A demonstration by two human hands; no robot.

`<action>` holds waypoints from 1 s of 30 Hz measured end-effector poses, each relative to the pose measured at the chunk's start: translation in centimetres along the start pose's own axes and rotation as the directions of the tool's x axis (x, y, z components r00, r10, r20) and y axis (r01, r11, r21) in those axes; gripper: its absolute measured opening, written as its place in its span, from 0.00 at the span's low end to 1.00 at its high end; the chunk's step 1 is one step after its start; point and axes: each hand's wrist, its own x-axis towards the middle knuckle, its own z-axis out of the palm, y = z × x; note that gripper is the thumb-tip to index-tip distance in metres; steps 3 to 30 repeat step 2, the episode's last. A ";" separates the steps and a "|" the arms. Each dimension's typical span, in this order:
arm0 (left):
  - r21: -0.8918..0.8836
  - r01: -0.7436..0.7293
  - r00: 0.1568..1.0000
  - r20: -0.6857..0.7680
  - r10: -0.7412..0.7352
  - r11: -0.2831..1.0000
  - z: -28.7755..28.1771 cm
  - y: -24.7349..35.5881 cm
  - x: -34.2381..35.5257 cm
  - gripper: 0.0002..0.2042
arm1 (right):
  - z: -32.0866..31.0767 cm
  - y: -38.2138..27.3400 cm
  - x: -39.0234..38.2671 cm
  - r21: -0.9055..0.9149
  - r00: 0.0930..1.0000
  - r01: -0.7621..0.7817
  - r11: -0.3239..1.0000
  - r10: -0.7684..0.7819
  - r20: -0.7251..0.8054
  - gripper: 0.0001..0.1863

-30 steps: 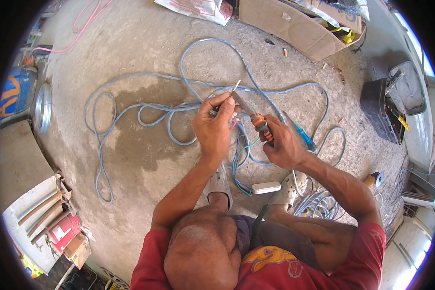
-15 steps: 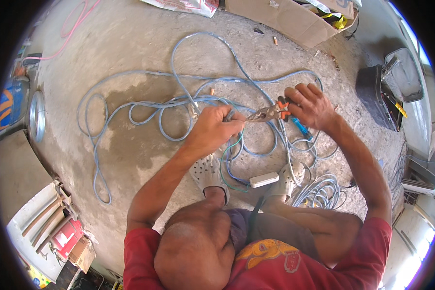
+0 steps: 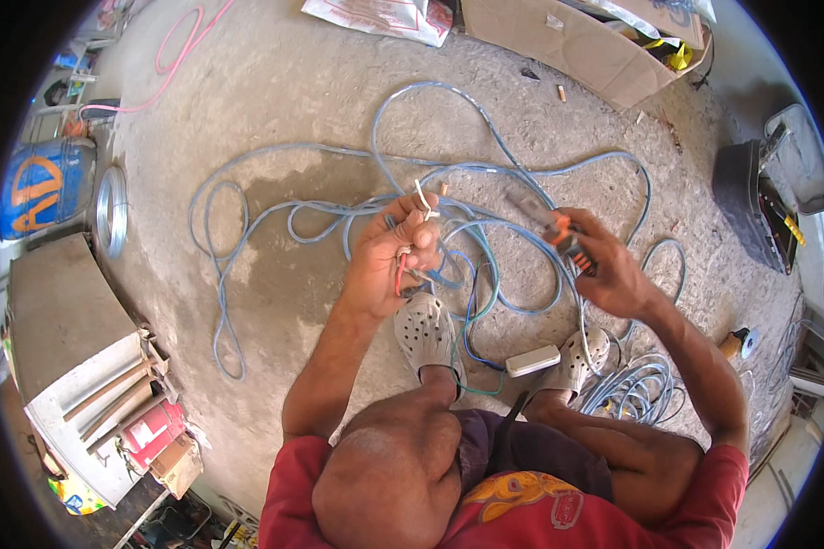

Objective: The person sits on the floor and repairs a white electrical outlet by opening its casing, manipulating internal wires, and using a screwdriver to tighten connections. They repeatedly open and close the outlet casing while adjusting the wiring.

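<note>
My left hand is closed on wire ends, turned so its fingers face up. A pale stripped-looking wire end sticks up from the fingertips, and a short red wire hangs by the palm. In my right hand are pliers with orange and black handles, their jaws blurred and apart from the wires. Green and blue wires run down from near my left hand toward a small white box on the floor between my shoes.
Light blue cable lies in loose loops across the concrete floor, with a coil by my right shoe. A cardboard box stands far off, a black toolbox at right. A wire roll and blue drum are left.
The pliers have come away from the wire at my left hand, moving right. My left hand has turned over, showing the wire ends. The view has shifted slightly.
</note>
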 end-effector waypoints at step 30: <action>-0.012 0.013 1.000 0.028 -0.012 1.000 0.1 -0.2 0.2 0.13 | 1.0 -0.7 0.2 -0.126 0.993 0.121 0.985 -0.120 0.014 0.33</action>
